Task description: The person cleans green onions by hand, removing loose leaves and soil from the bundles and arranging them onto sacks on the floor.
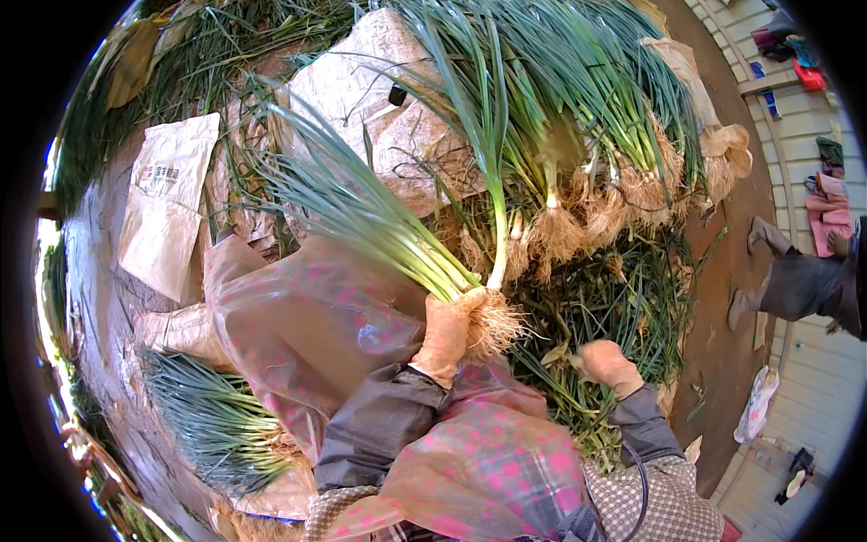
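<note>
My left hand, in an orange-tan glove, is closed around the white bases of a bunch of green onions. Their long leaves point up and left, and a tangle of pale roots hangs out to the right of the glove. One more stalk stands upright with its base touching the bunch. Lower right, my right hand, gloved alike, has its fingers curled in above the loose leaves. A yellowish leaf lies close to its fingertips; whether they pinch anything is unclear.
A big heap of rooted green onions lies ahead. Stripped leaves pile up beneath it. A tied bundle rests at lower left, near sacks. A plastic apron covers my lap. Another person's legs show at right.
</note>
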`<state>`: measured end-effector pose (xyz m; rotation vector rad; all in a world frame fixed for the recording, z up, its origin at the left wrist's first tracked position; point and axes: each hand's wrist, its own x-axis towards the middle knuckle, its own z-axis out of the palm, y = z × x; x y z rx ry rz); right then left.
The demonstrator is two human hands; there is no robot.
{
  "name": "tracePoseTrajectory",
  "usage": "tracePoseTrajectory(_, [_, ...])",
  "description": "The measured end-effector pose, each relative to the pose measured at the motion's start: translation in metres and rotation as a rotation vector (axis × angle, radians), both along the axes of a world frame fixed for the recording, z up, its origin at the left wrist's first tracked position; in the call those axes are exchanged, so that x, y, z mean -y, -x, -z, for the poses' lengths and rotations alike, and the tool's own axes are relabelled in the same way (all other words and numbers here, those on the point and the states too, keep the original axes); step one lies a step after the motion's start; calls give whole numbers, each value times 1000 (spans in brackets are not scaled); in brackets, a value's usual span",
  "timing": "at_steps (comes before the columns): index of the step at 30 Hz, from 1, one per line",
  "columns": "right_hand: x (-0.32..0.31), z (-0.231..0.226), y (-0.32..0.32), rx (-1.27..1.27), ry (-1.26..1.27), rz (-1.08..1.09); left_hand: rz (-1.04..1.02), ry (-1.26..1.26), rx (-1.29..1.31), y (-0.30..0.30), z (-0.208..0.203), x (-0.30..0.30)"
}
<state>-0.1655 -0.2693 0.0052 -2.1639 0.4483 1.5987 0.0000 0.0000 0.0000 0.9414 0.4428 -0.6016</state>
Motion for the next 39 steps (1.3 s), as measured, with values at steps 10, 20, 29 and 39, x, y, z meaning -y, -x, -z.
tracePoseTrajectory(10, [-110,-23,-144,915,-590,844,428,80,256,23,-36,3])
tracePoseTrajectory(20, [-40,-16,-228,1087,502,388,249,316,-198,18,-11,-3])
tracePoseTrajectory(29, [-18,24,-252,1377,550,-205,104,462,-97,-1,-23,0])
tracePoseTrajectory(39, [-91,6,-182,1647,314,38,107,580,-181,9,-8,1])
